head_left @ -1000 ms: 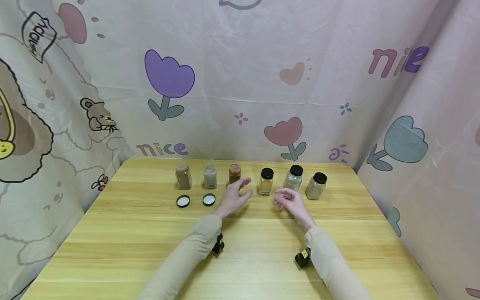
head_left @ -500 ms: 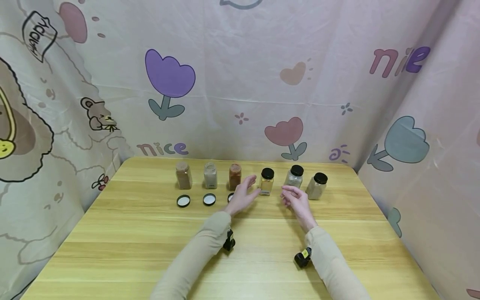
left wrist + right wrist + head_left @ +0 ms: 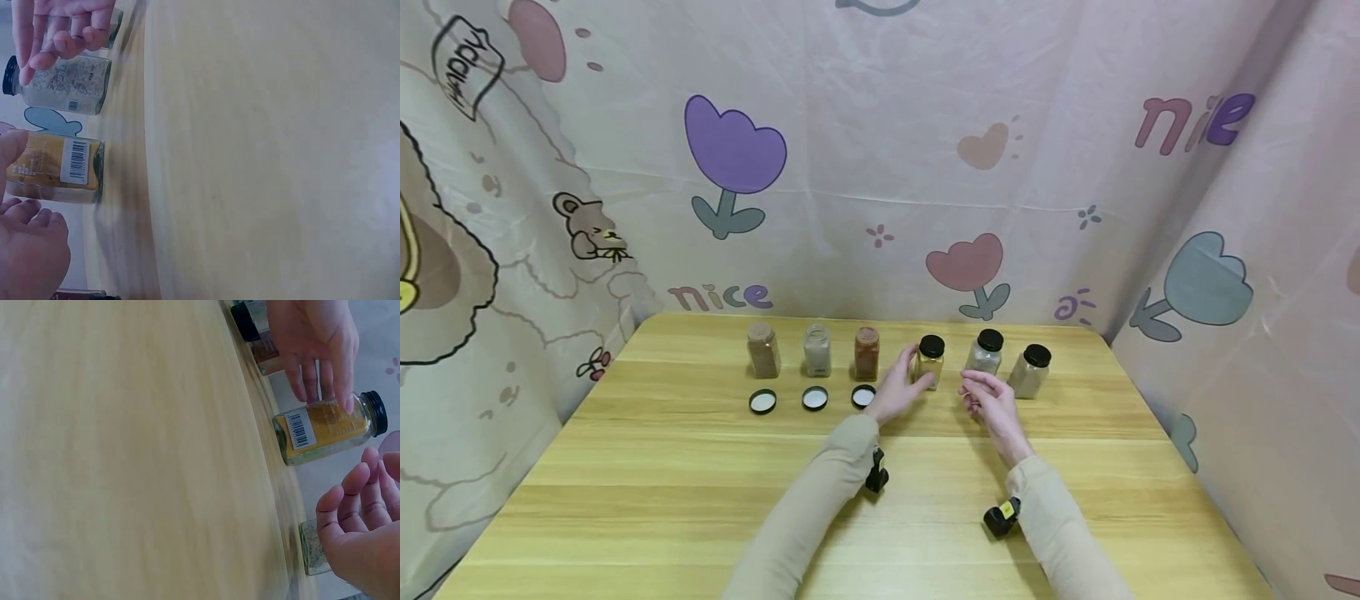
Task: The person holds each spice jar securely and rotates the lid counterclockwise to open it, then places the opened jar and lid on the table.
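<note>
A glass jar of yellow powder with a black lid [image 3: 932,364] stands upright at the back of the table. My left hand [image 3: 895,393] is at its left side, the thumb across the front and the fairly straight fingers beside it. In the left wrist view, those fingers lie close to the jar [image 3: 50,165]; firm contact cannot be told. My right hand [image 3: 992,406] hovers in front of a lidded jar of pale, coarse grains [image 3: 983,357], its fingers loosely bent and holding nothing. Another lidded jar with greyish contents [image 3: 1028,375] stands at the right.
To the left stand three lidless jars, one brown [image 3: 763,354], one whitish [image 3: 817,354] and one reddish-brown [image 3: 867,358]. Before them lie black lids, white insides up: a left lid [image 3: 763,402], a middle lid [image 3: 815,398] and a right lid [image 3: 862,395]. A patterned curtain [image 3: 850,167] hangs behind.
My left hand has moved right, from before the reddish-brown jar to the yellow one, uncovering the third lid. My right hand has shifted slightly right and is now nearly still.
</note>
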{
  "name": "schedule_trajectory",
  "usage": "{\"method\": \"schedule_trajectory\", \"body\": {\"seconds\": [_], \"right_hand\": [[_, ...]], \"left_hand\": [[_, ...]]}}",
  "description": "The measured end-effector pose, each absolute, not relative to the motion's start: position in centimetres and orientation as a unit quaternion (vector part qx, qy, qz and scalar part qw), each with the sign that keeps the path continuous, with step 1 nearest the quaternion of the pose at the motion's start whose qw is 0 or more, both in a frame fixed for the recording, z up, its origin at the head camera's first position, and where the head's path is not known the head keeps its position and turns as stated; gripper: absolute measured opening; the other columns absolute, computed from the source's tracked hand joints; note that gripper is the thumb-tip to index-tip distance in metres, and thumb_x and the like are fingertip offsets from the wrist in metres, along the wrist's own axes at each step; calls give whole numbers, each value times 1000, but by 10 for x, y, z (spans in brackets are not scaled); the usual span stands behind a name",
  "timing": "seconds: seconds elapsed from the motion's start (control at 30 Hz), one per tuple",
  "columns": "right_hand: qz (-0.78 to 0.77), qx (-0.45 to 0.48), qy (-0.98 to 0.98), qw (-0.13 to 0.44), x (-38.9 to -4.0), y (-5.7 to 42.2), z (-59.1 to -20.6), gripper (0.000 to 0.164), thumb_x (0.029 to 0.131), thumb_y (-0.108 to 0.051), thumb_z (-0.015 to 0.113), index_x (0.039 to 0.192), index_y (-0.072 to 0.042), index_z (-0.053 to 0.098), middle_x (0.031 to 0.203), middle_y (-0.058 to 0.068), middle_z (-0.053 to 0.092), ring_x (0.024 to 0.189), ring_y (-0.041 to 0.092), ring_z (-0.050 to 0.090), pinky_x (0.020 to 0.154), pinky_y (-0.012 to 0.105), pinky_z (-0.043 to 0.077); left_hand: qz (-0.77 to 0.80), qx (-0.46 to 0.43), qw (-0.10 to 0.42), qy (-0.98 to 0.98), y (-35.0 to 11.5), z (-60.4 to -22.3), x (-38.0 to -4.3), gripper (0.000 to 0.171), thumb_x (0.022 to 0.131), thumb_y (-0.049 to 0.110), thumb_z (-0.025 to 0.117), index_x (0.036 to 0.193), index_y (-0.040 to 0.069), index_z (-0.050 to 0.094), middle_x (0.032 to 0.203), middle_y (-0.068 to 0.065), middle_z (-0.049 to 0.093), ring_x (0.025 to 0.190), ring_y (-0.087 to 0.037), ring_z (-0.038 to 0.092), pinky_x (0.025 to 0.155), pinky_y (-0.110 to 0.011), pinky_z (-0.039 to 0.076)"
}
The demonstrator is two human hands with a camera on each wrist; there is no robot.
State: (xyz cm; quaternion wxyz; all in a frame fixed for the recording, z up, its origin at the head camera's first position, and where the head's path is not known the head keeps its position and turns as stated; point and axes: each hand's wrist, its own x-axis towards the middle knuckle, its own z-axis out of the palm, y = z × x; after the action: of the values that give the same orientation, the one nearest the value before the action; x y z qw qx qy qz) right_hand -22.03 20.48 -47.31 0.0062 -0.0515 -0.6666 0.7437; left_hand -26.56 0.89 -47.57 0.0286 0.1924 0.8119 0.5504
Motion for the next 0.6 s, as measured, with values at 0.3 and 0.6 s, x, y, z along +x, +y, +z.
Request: {"method": "schedule_trajectory", "body": {"seconds": [0.3, 0.6], "right_hand": [[742, -48, -668, 5, -219, 202, -473, 37, 100, -8, 59, 132, 11, 53, 81, -6, 71, 69, 8, 59, 63, 18, 51], [738, -42, -674, 1, -217, 201, -473, 36, 100, -8, 58, 131, 9, 54, 83, -7, 71, 72, 9, 60, 64, 19, 51]], "left_hand": [[540, 172, -3, 824, 14, -474, -271, 63, 101, 22, 62, 154, 2, 34, 156, -21, 42, 146, -36, 40, 122, -50, 34], [529, 199, -36, 824, 8, -479, -269, 53, 97, 20, 67, 143, 1, 48, 139, -20, 56, 131, -35, 53, 114, -47, 45]]}}
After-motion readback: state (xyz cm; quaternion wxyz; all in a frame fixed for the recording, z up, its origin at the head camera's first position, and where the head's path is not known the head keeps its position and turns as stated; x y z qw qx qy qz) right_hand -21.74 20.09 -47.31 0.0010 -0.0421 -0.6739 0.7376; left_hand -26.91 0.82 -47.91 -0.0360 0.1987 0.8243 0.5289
